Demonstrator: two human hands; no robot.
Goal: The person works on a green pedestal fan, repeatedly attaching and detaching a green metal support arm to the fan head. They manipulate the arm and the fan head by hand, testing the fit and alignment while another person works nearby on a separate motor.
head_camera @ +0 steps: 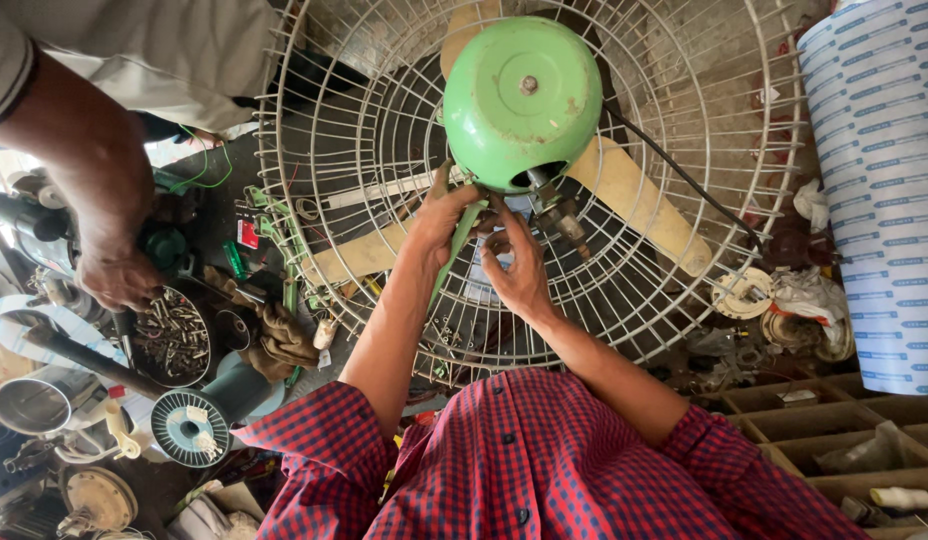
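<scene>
My checked shirt (544, 460) fills the foreground; ahead, both hands meet just under the green motor housing (522, 90), left hand (446, 215) and right hand (516, 262) pinching the small fitting (556, 212) there.

Red-and-navy checked shirt (544, 460), dark buttons, sleeves (rolled above elbows), bare forearms

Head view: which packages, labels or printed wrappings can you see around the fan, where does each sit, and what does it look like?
Printed wrapping: far right, a tall white roll with rows of blue print.
Red label: left of the fan guard, small red rectangle amid clutter.
White tags: lower left, on a round teal ribbed disc.
No screens or signs show.
</scene>
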